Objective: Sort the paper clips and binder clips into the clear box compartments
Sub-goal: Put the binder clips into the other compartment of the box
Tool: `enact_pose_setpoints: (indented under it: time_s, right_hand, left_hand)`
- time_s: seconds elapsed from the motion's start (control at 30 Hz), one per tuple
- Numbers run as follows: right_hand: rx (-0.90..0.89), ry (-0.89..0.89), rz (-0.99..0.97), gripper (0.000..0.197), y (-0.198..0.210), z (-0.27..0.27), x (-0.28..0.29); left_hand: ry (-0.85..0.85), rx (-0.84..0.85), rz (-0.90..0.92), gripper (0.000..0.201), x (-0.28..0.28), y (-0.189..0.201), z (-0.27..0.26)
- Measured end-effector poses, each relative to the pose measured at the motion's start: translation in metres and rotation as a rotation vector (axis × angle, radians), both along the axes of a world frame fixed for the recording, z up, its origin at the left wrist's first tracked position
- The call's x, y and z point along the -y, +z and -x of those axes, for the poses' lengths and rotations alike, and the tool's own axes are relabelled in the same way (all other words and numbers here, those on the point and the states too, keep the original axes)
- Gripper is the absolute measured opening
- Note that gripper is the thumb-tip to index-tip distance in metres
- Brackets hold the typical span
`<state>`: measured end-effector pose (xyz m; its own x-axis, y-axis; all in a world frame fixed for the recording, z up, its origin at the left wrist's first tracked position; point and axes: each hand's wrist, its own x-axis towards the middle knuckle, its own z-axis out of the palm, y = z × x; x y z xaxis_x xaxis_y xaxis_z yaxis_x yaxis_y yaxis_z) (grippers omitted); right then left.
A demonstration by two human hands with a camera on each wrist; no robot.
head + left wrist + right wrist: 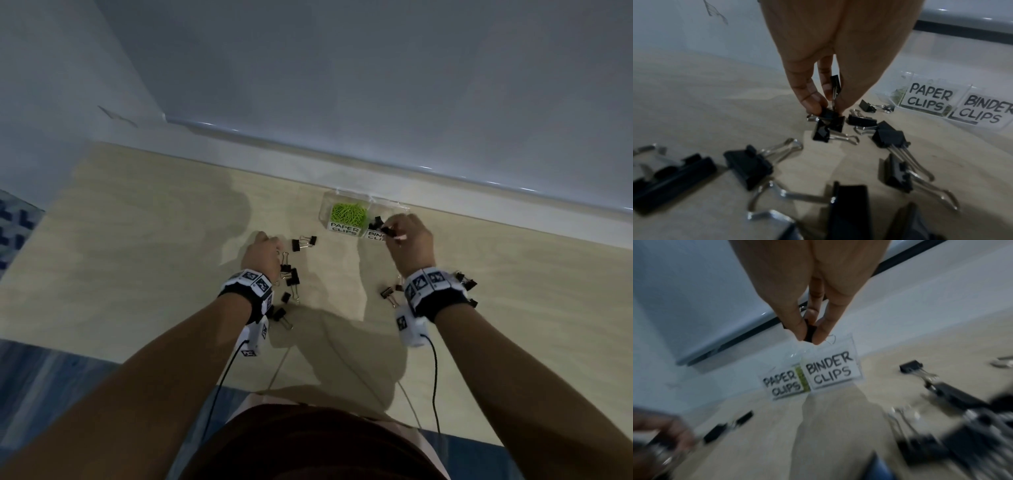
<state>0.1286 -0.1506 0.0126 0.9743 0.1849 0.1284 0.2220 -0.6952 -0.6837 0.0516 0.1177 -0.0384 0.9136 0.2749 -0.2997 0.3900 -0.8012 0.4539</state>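
Note:
A clear two-compartment box [327, 209] stands by the wall, labelled PAPER CLIPS [929, 99] and BINDER CLIPS [829, 371]. Green paper clips [348, 212] fill its left compartment. My right hand [407, 240] hovers at the binder compartment and pinches a black binder clip [810, 334] between thumb and fingers. My left hand [262, 251] is down on the table among loose black binder clips [888, 138], pinching one binder clip [827, 112] with another one [835, 82] held up between the fingers.
Several more binder clips lie near my right wrist [390, 293] and beside the left hand [303, 241]. The light wooden table [137, 257] meets a white wall ledge [445, 181] just behind the box. Wrist camera cables hang toward my body.

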Motion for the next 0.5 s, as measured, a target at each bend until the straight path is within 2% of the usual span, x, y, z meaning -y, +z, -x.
enact_pose_setpoints:
  time_s: [0.17,0.27,0.33,0.43,0.5]
  right_hand:
    - [-0.136,-0.096,0.052,0.034,-0.002,-0.022,-0.001]
    - [-0.117,-0.067,0.098,0.034,-0.014,0.002,0.000]
    - [-0.095,-0.001,0.106,0.029,-0.024,0.022,0.005]
    - [-0.159,0.209,0.286,0.024,-0.035,0.051,0.003]
    - [-0.154,0.246,0.492,0.026,-0.038,0.065,-0.004]
  left_hand:
    - [-0.067,-0.053,-0.047,0.019,-0.001,0.003,-0.003]
    - [-0.111,-0.062,-0.061,0.018,-0.002,0.009,-0.006]
    - [-0.153,0.002,-0.009,0.018,0.006,0.020,-0.013]
    - [-0.253,0.108,0.165,0.018,0.041,0.042,-0.040]
    - [-0.344,0.157,0.257,0.019,0.075,0.058,-0.068]
